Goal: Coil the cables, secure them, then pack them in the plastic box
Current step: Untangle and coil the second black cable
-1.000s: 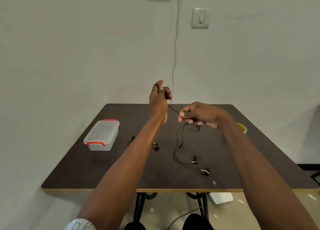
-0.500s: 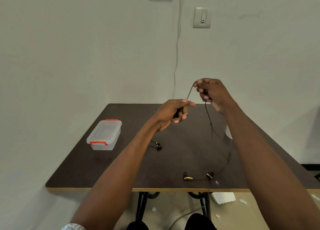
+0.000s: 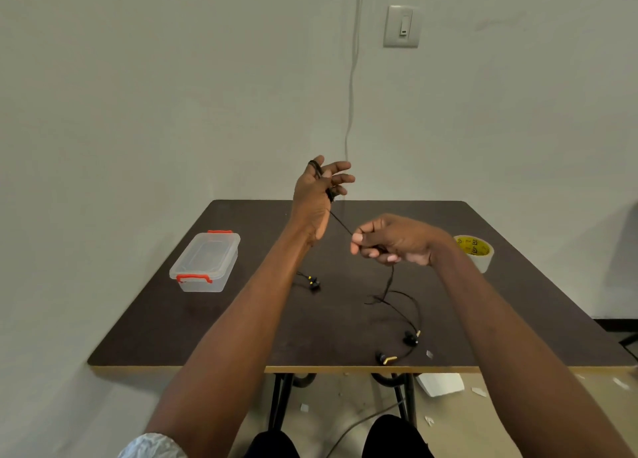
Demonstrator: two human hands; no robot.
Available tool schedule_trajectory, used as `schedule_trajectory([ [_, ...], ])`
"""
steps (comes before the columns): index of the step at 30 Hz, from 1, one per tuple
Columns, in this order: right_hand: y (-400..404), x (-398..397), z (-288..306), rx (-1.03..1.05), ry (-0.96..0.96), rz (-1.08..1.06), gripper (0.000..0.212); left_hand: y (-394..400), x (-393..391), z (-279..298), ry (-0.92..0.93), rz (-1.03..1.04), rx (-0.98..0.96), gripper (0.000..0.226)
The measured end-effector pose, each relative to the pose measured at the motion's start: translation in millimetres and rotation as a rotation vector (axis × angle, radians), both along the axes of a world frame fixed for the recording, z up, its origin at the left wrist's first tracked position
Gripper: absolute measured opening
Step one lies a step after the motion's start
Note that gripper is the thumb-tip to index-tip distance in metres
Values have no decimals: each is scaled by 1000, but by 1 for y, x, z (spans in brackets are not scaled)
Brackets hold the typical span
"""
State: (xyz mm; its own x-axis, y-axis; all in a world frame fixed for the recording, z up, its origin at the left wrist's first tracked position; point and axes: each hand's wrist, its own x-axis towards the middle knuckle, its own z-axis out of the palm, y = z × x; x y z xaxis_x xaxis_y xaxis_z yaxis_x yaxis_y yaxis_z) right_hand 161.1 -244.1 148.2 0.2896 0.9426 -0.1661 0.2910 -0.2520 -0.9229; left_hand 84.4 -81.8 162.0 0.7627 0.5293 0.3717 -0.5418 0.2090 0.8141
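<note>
Since half a second ago my right hand (image 3: 397, 242) has dropped from high to low and my left hand (image 3: 319, 195) has risen, laying another turn. The earphone cable (image 3: 340, 223) wraps my spread left fingers (image 3: 336, 167), runs taut to my right pinch, then trails to the desk's (image 3: 172, 337) near edge. I'm mid-coil; next I'd bring another loop round. The closed plastic box (image 3: 206, 262) waits at the left edge, the tape roll (image 3: 475, 250) right.
</note>
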Motion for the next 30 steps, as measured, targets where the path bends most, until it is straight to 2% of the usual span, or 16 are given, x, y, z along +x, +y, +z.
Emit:
schedule_trajectory([
  [2, -4, -2, 14, 74, 19, -2, 22, 1, -1, -9, 157, 100, 244, 46],
  [4, -6, 1, 25, 195, 11, -67, 20, -1, -4, -17, 270, 93, 393, 52],
  [6, -4, 7, 31, 310, -12, -148, 22, -4, -7, -20, 332, 49, 471, 51],
  [9, 3, 13, 29, 445, 15, -250, 21, -9, -11, -17, 387, -73, 534, 37],
  [13, 12, 18, 17, 540, -19, -393, 21, -18, -24, -7, 487, -198, 644, 40],
  [16, 15, 22, 4, 588, -1, -486, 16, -17, -29, -6, 420, -358, 473, 35],
  [19, 16, 24, -13, 585, 83, -537, 17, -14, -29, -3, 207, -475, 146, 26],
  [21, 17, 21, -25, 520, 126, -486, 23, -16, -27, -1, 69, -495, -46, 23],
  [23, 18, 14, -35, 411, 154, -403, 27, -18, -22, 2, -29, -420, -160, 22],
  [27, 12, 1, -44, 215, 129, -204, 29, -9, -6, 4, -186, -141, -329, 22],
  [28, 8, -1, -43, 192, 112, -159, 30, -5, -3, 2, -170, -61, -295, 24],
  [30, 1, -2, -35, 195, 95, -104, 29, -2, 0, -5, -39, 95, -80, 34],
])
